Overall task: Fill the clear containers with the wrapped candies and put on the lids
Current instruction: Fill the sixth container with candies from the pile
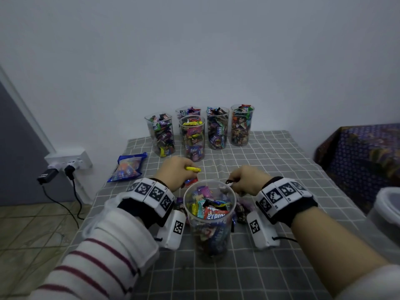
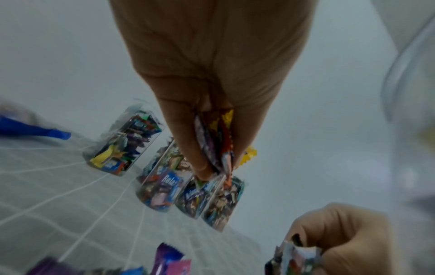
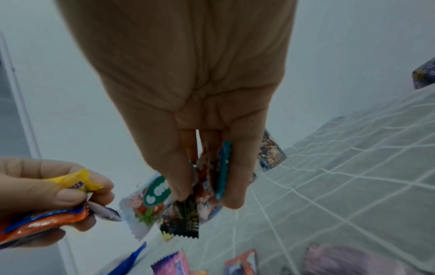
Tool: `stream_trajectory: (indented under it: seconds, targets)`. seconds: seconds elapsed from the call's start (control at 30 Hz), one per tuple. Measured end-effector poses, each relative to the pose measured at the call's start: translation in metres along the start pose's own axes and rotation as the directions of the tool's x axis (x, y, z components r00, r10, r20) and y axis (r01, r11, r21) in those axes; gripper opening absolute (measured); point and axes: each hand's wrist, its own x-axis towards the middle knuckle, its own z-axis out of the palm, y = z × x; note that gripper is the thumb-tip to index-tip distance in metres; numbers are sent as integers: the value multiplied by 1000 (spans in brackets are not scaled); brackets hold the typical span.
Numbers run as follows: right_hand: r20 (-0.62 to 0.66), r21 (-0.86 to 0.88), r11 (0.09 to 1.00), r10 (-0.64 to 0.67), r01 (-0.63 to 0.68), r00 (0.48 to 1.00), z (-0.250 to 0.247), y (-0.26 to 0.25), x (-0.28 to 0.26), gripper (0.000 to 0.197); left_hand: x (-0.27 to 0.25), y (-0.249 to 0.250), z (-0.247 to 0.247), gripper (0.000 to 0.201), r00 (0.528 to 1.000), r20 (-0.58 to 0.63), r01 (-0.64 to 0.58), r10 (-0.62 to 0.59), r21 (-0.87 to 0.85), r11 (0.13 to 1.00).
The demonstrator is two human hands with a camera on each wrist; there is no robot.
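Note:
A clear container [image 1: 209,215], partly filled with wrapped candies, stands uncovered in front of me on the checked cloth. My left hand [image 1: 187,174] hovers at its far left rim and grips a bunch of candies [image 2: 217,147], a yellow one [image 1: 193,169] sticking out. At the far right rim, my right hand [image 1: 233,182] pinches another bunch of candies [image 3: 207,186], with a black wrapper [image 3: 186,217] hanging down. Loose candies [image 1: 242,210] lie around the container's base. No lid shows in any view.
Several filled, uncovered clear containers [image 1: 191,137] stand in a group at the back by the wall. A blue candy bag [image 1: 127,168] lies at the left. A large plastic tub [image 1: 387,213] sits at the right edge. A power strip [image 1: 67,161] hangs beyond the table's left side.

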Motion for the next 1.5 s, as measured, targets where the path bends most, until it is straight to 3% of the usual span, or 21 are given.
stream_trajectory:
  seconds: [0.2,0.37,0.47,0.63,0.83,1.07,1.13,1.23,1.3,1.37,1.43,1.5]
  targets:
    - [-82,146,983,-99,111,992,-21,-12,-30,8,-28,14,-20,18,987,-136,-100,82,-130,986]
    - [-198,338,906,-196,255,960,-39,-33,-62,19,-47,19,-26,12,979,-185,-135,85,-277,952]
    - [-241,295,894,-271,336,932,-43,-48,-77,9,-55,21,-28,14,974,-208,-161,95,-329,931]
    - [-227,99,904,-387,416,894,-38,-68,-97,13,-64,25,-30,19,966,-230,-196,116,-367,909]
    - [-195,53,919,-373,390,907,-25,-70,-104,47,-70,26,-32,21,962,-243,-212,121,-392,895]
    - [-243,337,855,-327,395,913,-10,-58,-114,64,-77,29,-28,15,962,-237,-224,133,-411,884]
    - [-196,385,851,-301,356,933,-3,-51,-113,69,-80,32,-28,18,962,-228,-237,148,-439,867]
    - [-44,504,826,-269,254,962,9,-40,-108,103,-85,39,-23,20,961,-198,-270,195,-496,825]
    - [-21,577,780,-283,243,959,15,-37,-104,117,-89,44,-19,20,960,-153,-281,235,-509,814]
    - [-25,626,736,-311,257,950,19,-34,-101,112,-91,46,-14,23,958,-98,-280,269,-506,816]
    - [-49,652,708,-317,271,947,23,-33,-103,88,-92,47,-13,26,956,-33,-270,291,-489,830]
    - [-74,665,697,-294,266,953,27,-31,-103,78,-93,48,-15,28,953,23,-259,303,-462,848]
